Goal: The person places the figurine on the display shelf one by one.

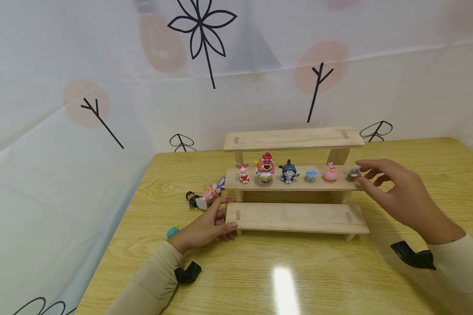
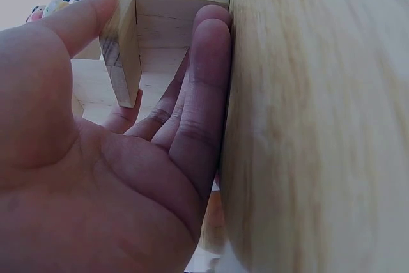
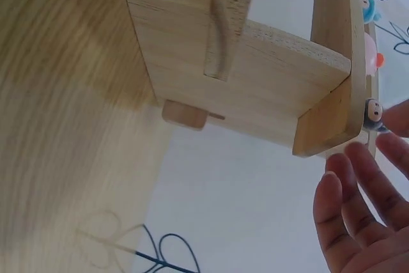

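Note:
A three-step wooden display shelf (image 1: pixel 295 216) stands on the table. My left hand (image 1: pixel 205 225) holds the left end of its lowest step; in the left wrist view the thumb is at the plank's edge (image 2: pixel 121 55) and the other fingers (image 2: pixel 208 62) reach under it. At the right end of the middle step, my right hand (image 1: pixel 398 192) pinches a small grey figurine (image 1: pixel 353 174) between thumb and forefinger. The right wrist view shows this figurine (image 3: pixel 373 113) at the plank's edge, the other fingers (image 3: pixel 329 202) loosely bent below.
Along the middle step stand a pink piglet (image 1: pixel 243 173), a pink bear (image 1: pixel 265 168), a dark blue figurine (image 1: pixel 288 172), a light-blue one (image 1: pixel 310 175) and a pink bird (image 1: pixel 330 172). Left of the shelf lie a rabbit-eared figurine (image 1: pixel 210 193), a dark-haired one (image 1: pixel 191 199) and a teal one (image 1: pixel 172 231).

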Demonstrator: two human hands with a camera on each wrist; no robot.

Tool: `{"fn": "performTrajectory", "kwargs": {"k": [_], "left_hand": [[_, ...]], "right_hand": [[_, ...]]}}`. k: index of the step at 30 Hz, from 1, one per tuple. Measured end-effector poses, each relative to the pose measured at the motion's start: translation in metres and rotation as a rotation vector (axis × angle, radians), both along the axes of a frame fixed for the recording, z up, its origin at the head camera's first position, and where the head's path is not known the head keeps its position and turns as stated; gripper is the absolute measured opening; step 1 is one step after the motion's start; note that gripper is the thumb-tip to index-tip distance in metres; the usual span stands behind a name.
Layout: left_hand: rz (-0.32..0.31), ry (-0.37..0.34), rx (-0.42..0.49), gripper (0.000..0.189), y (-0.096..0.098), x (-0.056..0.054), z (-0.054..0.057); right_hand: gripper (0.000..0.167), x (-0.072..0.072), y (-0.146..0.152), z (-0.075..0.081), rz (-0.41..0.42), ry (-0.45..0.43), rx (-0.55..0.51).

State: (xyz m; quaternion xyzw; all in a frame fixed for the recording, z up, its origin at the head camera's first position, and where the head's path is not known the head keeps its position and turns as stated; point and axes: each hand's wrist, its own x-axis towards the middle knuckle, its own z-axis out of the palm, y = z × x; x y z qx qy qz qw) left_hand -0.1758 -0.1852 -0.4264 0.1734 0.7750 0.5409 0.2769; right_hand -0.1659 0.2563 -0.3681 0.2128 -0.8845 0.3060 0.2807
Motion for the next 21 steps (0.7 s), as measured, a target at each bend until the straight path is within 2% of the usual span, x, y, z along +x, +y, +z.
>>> {"fn": "performTrajectory", "kwargs": {"k": [5,12,15,21], "left_hand": [[-0.003,-0.002,0.001,0.067,0.000,-0.001,-0.001],[-0.004,-0.003,0.003,0.068,0.002,-0.002,-0.001],[-0.002,-0.004,0.005,0.067,0.002,-0.002,-0.002],[0.004,-0.009,0.005,0.068,0.001,0.000,0.000]], "right_hand": [[0.034,0.004,0.007,-0.007,-0.032,-0.053,-0.064],[0.016,0.011,0.020,-0.015,-0.075,-0.319,-0.140],[0.009,0.009,0.025,-0.021,-0.031,-0.437,-0.156],[0.012,0.002,0.032,-0.038,0.172,-0.682,-0.166]]}}
